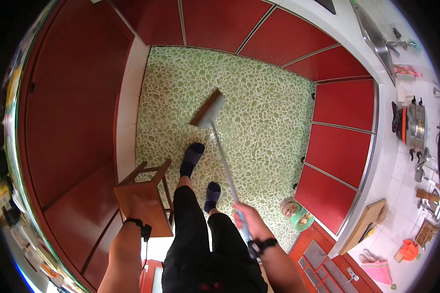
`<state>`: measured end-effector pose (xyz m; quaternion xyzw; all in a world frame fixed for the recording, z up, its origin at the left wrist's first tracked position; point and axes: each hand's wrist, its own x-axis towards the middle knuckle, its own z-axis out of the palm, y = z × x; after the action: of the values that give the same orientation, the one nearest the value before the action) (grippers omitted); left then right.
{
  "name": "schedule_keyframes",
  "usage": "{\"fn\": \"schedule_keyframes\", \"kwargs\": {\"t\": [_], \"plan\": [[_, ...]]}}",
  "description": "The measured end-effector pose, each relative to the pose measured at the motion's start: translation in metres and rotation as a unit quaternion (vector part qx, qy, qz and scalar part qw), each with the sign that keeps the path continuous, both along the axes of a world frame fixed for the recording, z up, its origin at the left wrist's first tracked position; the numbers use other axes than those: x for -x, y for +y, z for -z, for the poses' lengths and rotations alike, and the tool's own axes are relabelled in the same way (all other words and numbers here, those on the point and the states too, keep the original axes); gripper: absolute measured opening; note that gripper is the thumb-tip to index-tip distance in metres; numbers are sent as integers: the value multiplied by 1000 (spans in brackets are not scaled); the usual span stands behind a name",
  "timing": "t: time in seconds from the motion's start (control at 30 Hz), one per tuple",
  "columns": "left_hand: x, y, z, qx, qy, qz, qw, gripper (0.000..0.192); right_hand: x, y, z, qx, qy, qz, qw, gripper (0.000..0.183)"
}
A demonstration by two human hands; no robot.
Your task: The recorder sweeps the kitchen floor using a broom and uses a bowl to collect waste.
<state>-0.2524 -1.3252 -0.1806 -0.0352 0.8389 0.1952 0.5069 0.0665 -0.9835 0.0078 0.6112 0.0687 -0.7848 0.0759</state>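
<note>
A broom with a long grey handle (pixel 225 164) slants across the floor in front of me. My right hand (pixel 250 219) is closed around its light-blue upper part, beside my right thigh. The brown bristles (pixel 206 107) rest on or just above the green pebble-patterned floor (pixel 278 110), beyond my feet. My left hand (pixel 142 202) is over the brown seat of a wooden stool (pixel 161 221), which stands to my left. That hand is blurred and blends with the wood, so whether it grips the seat or only lies over it is unclear.
Red cabinets (pixel 223 23) line the far side, and more red doors (pixel 333 146) run along the right under a white counter. Bags (pixel 302 219) sit on the floor by the right cabinets, near a red-framed door (pixel 315 256). A tall red panel (pixel 77 91) rises on the left.
</note>
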Motion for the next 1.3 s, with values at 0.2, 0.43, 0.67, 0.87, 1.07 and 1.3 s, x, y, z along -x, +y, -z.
{"fn": "schedule_keyframes", "kwargs": {"t": [0.2,0.43,0.67,0.87,1.07,1.3], "plan": [[21,59,-41,31,-46,67,996,34,-110,-26,-74,9,-131,52,990,20],[42,184,-117,86,-41,278,956,30,-36,-21,-100,-37,-102,-41,993,19],[0,348,-129,-47,-205,64,976,50,126,67,3,-76,97,-13,992,28],[-18,408,-19,-60,62,484,871,42,143,101,38,-24,134,134,982,21],[-161,415,-32,-93,-52,813,573,17,43,34,4,39,62,370,926,21],[-242,335,-110,-270,-197,814,476,23,5,-66,-61,16,-33,491,870,15]]}}
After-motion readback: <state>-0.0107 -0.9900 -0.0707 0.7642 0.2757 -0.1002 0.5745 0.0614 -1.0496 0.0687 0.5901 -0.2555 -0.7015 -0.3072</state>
